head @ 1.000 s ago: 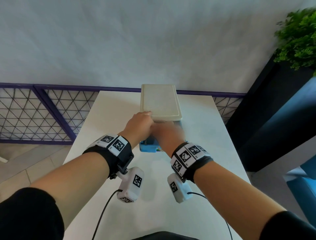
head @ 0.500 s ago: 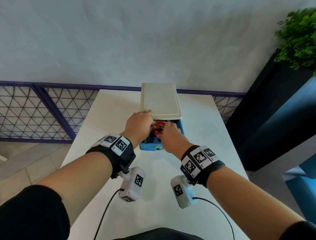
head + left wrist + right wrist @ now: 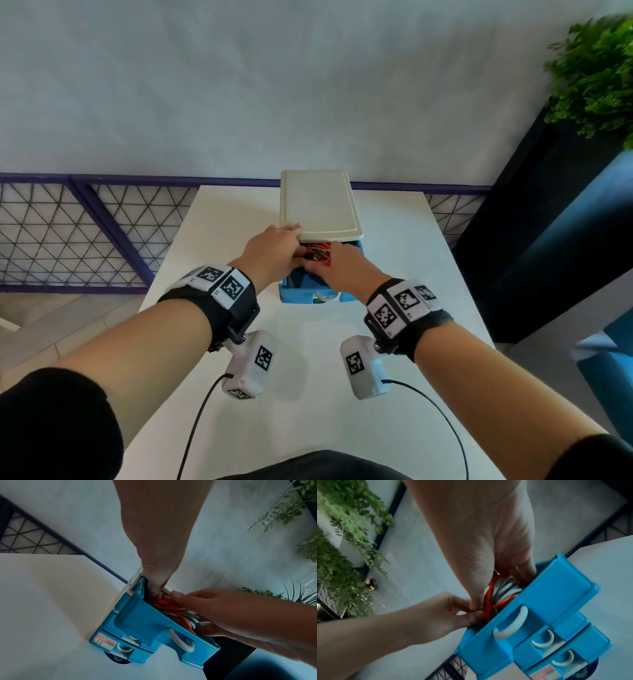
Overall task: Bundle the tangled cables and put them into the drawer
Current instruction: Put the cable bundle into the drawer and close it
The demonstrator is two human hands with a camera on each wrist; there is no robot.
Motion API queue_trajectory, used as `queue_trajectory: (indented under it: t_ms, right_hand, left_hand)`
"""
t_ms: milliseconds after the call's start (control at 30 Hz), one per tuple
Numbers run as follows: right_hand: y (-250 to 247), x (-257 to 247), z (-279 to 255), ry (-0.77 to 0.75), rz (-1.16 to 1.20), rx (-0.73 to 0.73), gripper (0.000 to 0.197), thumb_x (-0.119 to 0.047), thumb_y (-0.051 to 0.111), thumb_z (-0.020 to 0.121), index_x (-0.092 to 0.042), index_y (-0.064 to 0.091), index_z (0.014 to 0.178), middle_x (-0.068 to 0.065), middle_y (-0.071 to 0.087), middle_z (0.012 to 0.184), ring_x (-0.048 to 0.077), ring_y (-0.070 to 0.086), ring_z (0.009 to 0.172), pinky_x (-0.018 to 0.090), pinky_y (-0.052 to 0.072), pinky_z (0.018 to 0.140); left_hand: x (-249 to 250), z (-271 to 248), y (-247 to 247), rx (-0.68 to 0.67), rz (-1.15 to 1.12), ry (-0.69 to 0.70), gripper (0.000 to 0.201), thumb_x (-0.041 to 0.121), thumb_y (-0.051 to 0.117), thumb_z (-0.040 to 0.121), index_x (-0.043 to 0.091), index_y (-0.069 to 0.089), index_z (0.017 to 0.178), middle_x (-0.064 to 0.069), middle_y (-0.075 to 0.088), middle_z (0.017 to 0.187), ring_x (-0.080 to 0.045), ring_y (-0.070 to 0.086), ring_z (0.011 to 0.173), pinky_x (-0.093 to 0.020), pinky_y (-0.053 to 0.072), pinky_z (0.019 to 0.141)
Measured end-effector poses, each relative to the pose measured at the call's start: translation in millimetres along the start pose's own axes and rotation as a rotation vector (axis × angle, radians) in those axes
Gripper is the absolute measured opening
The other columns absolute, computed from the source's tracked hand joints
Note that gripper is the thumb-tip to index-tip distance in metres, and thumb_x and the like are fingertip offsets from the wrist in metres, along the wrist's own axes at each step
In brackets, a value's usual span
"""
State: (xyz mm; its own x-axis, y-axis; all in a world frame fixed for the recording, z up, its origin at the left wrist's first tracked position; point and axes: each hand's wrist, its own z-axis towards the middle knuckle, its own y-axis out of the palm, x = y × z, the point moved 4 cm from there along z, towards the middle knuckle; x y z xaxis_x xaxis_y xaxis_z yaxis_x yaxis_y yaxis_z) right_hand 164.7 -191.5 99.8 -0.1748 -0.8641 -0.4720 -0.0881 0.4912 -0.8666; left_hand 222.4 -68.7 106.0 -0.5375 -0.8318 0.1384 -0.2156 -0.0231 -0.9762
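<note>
A small blue drawer unit (image 3: 320, 205) with a cream top stood at the middle of the table's (image 3: 219, 246) far edge. Its top drawer (image 3: 145, 616) was pulled out toward the person, a white loop handle (image 3: 511, 623) on its front. Two lower drawers (image 3: 544, 639) sat pushed in, each with a like handle, and a red and white label marked the bottom one.

Inside the open drawer lay the cables (image 3: 173, 609), a bunch of orange and white strands filling most of the compartment. Whether a tie held the bunch together could not be told.

The left hand (image 3: 274, 250) reached into the far left corner of the drawer, under the cream top's edge, its fingers curled down onto the orange strands. The right hand (image 3: 339, 265) covered the near right part of the bunch, fingers bent round the strands and thumb against them. Both hands touched each other above the cables.
</note>
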Motion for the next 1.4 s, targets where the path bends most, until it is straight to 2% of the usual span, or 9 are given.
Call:
queue_trajectory:
  t_ms: [200,433,567,700,833,1000,1167,1300,1400]
  right_hand:
    - [-31.2,1.3,-29.0,-0.120,-0.073,0.035,0.029,-0.025,0.058,0.093,-0.015,0.066,0.120,0.009,0.063,0.114,0.027,0.059,0.103,0.032,0.047,0.081]
    - [-3.3,-4.4,-16.5,-0.167,-0.262,0.075,0.019,-0.017,0.052,0.097,-0.009,0.063,0.110,0.008,0.053,0.113,0.027,0.052,0.106,0.032,0.042,0.067]
    - [-2.3,-1.6,-9.9,-0.169,-0.275,0.074,0.023,-0.020,0.053,0.096,-0.008,0.065,0.112,0.007,0.046,0.120,0.027,0.049,0.108,0.032,0.042,0.070]
    - [-17.7,8.7,-3.0,-0.210,-0.170,-0.040,0.035,-0.030,0.062,0.091,-0.019,0.064,0.124,0.004,0.046,0.121,0.023,0.052,0.108,0.031,0.044,0.088]
    - [-27.5,18.2,-0.5,-0.322,-0.201,-0.242,0.057,-0.026,0.071,0.085,-0.017,0.052,0.138,0.009,0.042,0.131,0.022,0.047,0.115,0.013,0.029,0.088]
    - [-21.0,14.1,-6.6,-0.382,-0.462,-0.103,0.048,-0.034,0.062,0.091,-0.030,0.052,0.137,0.007,0.036,0.135,0.026,0.040,0.121,0.040,0.048,0.088]
    - [-14.8,0.3,-8.6,-0.389,-0.639,0.013,0.046,-0.036,0.055,0.094,-0.030,0.047,0.138,0.010,0.037,0.127,0.029,0.040,0.115,0.034,0.041,0.068]
    - [-14.5,-3.5,-4.4,-0.400,-0.757,0.002,0.044,-0.038,0.048,0.096,-0.025,0.046,0.139,0.011,0.040,0.126,0.029,0.044,0.112,0.037,0.041,0.077]
    - [-23.8,-8.2,0.7,-0.341,-0.710,-0.023,0.036,-0.031,0.040,0.099,-0.025,0.051,0.133,0.010,0.044,0.120,0.031,0.049,0.108,0.041,0.039,0.079]
  left_hand:
    - [-0.7,4.2,0.2,-0.001,0.009,0.033,0.049,0.041,0.051,0.092,0.019,0.048,0.136,-0.002,0.034,0.153,-0.029,0.037,0.136,-0.047,0.028,0.114]
    - [0.3,-1.4,-20.7,-0.040,0.008,0.111,0.025,0.034,0.054,0.092,0.019,0.071,0.104,0.004,0.027,0.156,-0.027,0.056,0.115,-0.034,0.047,0.085]
    - [0.7,-0.5,-26.8,-0.152,0.021,0.112,0.041,0.052,0.063,0.082,0.022,0.070,0.108,0.000,0.038,0.151,-0.024,0.053,0.117,-0.035,0.046,0.090]
    - [10.2,-4.1,-29.9,-0.200,-0.057,0.075,0.065,0.060,0.077,0.061,0.022,0.052,0.107,0.002,0.058,0.105,-0.017,0.054,0.081,-0.030,0.041,0.061]
    - [14.3,-4.4,-23.6,-0.207,0.011,0.104,0.083,0.065,0.080,0.049,0.021,0.041,0.108,0.005,0.051,0.110,-0.015,0.051,0.078,-0.029,0.038,0.058]
    - [17.0,-7.5,-21.9,-0.146,0.034,0.127,0.079,0.063,0.081,0.048,0.022,0.037,0.098,0.002,0.055,0.102,-0.017,0.054,0.073,-0.034,0.043,0.059]
    - [19.1,-8.6,-26.7,-0.112,0.082,0.117,0.082,0.062,0.082,0.048,0.019,0.035,0.099,0.000,0.057,0.088,-0.019,0.053,0.066,-0.034,0.041,0.054]
    - [17.8,-5.7,-29.5,-0.084,0.127,0.097,0.094,0.068,0.079,0.042,0.021,0.037,0.113,0.000,0.063,0.096,-0.024,0.060,0.078,-0.037,0.051,0.064]
    - [17.0,-4.4,-31.9,-0.049,0.153,0.109,0.077,0.065,0.077,0.051,0.020,0.051,0.109,0.000,0.065,0.097,-0.024,0.058,0.082,-0.033,0.046,0.063]
